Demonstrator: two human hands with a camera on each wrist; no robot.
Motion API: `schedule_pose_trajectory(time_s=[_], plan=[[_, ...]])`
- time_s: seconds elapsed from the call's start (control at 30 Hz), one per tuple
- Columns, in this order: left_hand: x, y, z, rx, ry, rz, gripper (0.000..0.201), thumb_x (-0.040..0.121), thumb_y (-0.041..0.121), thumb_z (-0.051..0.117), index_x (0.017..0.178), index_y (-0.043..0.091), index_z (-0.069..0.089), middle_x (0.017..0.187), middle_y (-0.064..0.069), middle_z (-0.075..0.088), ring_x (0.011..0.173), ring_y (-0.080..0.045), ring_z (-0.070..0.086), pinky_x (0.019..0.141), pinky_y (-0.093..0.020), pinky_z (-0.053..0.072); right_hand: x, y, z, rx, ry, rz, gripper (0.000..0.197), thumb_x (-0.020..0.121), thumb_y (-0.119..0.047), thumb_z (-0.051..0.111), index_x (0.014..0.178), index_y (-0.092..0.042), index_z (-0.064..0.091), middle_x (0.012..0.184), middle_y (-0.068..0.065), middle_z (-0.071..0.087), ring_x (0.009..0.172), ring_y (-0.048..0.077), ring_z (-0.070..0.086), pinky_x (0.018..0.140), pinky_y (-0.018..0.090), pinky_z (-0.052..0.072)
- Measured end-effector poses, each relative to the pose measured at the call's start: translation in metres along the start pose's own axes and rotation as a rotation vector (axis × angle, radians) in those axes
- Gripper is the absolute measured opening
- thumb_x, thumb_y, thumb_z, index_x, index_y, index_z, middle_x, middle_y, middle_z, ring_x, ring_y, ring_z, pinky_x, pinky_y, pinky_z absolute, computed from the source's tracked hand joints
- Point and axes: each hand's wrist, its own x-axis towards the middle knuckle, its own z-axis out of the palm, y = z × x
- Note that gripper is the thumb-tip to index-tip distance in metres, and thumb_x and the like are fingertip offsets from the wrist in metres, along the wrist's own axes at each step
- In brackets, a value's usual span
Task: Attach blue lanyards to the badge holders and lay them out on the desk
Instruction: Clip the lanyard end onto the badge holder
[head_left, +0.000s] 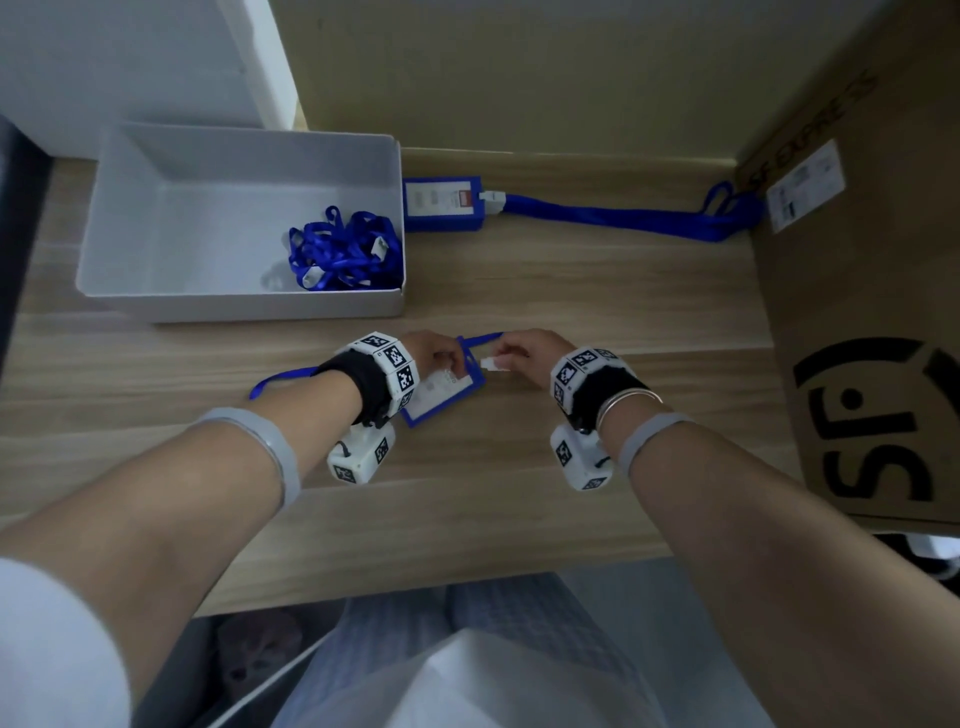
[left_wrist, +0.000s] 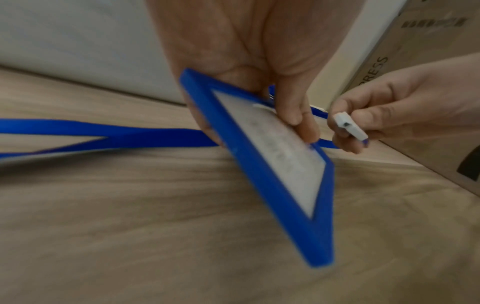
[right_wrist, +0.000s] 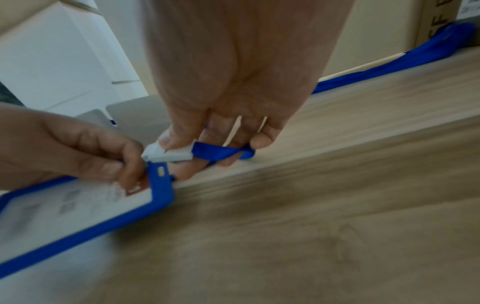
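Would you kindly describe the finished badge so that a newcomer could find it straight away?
Start at the white tray on the far left of the wooden desk. Just beyond its right wall lies a blue badge holder, flat beside the back wall, its lanyard stretched right towards the cardboard box. Unlike the badge in the hands or the tangled lanyards in the tray, it lies clipped and untouched.

The right hand (right_wrist: 228, 115) pinches a white clip (right_wrist: 168, 155) beside the badge holder (right_wrist: 85, 207).

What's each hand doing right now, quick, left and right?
Left hand: closed, gripping the blue badge holder by its top end.
Right hand: closed, pinching the white lanyard clip at the holder's slot.
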Motion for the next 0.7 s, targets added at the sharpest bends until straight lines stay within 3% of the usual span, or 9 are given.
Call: schedule_pose_trajectory(time_s=[0.07,0.13,0.2,0.27,0.33,0.43,0.5,0.7], plan=[[0.002,0.006,0.001,0.004,-0.042,-0.019,0.027,0.096,0.019,0.045,0.112,0.009,0.064,0.116,-0.011,0.06,0.097,-0.017,0.05,0.08,-0.018,0.033,-0.001,-0.004,-0.001,0.086,-0.031,-0.013,0.018,0.09,-0.023,0.059,0.101,-0.012,0.069,0.086,-0.003,0.063,0.087,0.012,0.055,0.08,0.024,0.039],[0.003,0.01,0.002,-0.009,-0.052,-0.046,0.032,0.094,0.028,0.05,0.118,0.01,0.061,0.121,-0.012,0.059,0.099,-0.016,0.049,0.082,-0.022,0.032,-0.002,-0.008,-0.002,0.125,-0.052,-0.037,0.019,0.089,-0.022,0.062,0.1,-0.011,0.071,0.086,0.0,0.065,0.087,0.011,0.055,0.081,0.023,0.038],[0.005,0.012,0.005,0.031,-0.067,-0.055,0.037,0.093,0.033,0.051,0.12,0.009,0.059,0.111,-0.011,0.057,0.095,-0.013,0.045,0.077,-0.022,0.033,-0.003,-0.011,-0.003,0.123,-0.069,-0.05,0.021,0.088,-0.021,0.063,0.105,-0.011,0.071,0.097,0.003,0.066,0.092,0.011,0.054,0.083,0.024,0.038],[0.007,0.014,0.007,0.061,-0.072,-0.072,0.038,0.093,0.033,0.051,0.12,0.008,0.059,0.1,-0.004,0.05,0.092,-0.014,0.044,0.063,-0.02,0.033,-0.002,-0.011,-0.004,0.093,-0.081,-0.047,0.023,0.087,-0.02,0.063,0.108,-0.013,0.07,0.106,0.003,0.067,0.098,0.013,0.057,0.088,0.025,0.041],[0.008,0.015,0.008,0.061,-0.076,-0.104,0.036,0.092,0.033,0.051,0.117,0.009,0.061,0.098,-0.002,0.049,0.09,-0.015,0.045,0.059,-0.016,0.03,0.001,-0.009,-0.005,0.075,-0.073,-0.02,0.023,0.085,-0.021,0.066,0.106,-0.014,0.071,0.109,0.004,0.069,0.1,0.015,0.061,0.088,0.025,0.044],[0.01,0.015,0.011,0.039,-0.071,-0.092,0.038,0.092,0.036,0.05,0.116,0.009,0.061,0.098,-0.002,0.05,0.09,-0.016,0.046,0.062,-0.02,0.033,0.004,-0.007,-0.006,0.103,-0.066,0.014,0.021,0.08,-0.025,0.072,0.099,-0.016,0.073,0.098,0.0,0.07,0.091,0.01,0.06,0.081,0.023,0.043],[0.01,0.015,0.012,0.015,-0.059,-0.061,0.038,0.091,0.037,0.052,0.114,0.008,0.062,0.096,-0.003,0.05,0.09,-0.016,0.046,0.06,-0.016,0.031,0.004,-0.007,-0.006,0.121,-0.072,0.014,0.019,0.079,-0.026,0.073,0.096,-0.016,0.074,0.088,-0.004,0.066,0.088,0.009,0.059,0.081,0.023,0.043],[0.012,0.013,0.007,-0.083,0.013,0.062,0.025,0.088,0.022,0.061,0.1,0.001,0.067,0.091,-0.003,0.051,0.086,-0.016,0.046,0.064,-0.013,0.031,0.003,-0.005,-0.011,0.19,-0.041,-0.019,0.012,0.08,-0.017,0.071,0.092,-0.015,0.073,0.071,-0.013,0.061,0.075,0.004,0.056,0.079,0.022,0.041]])
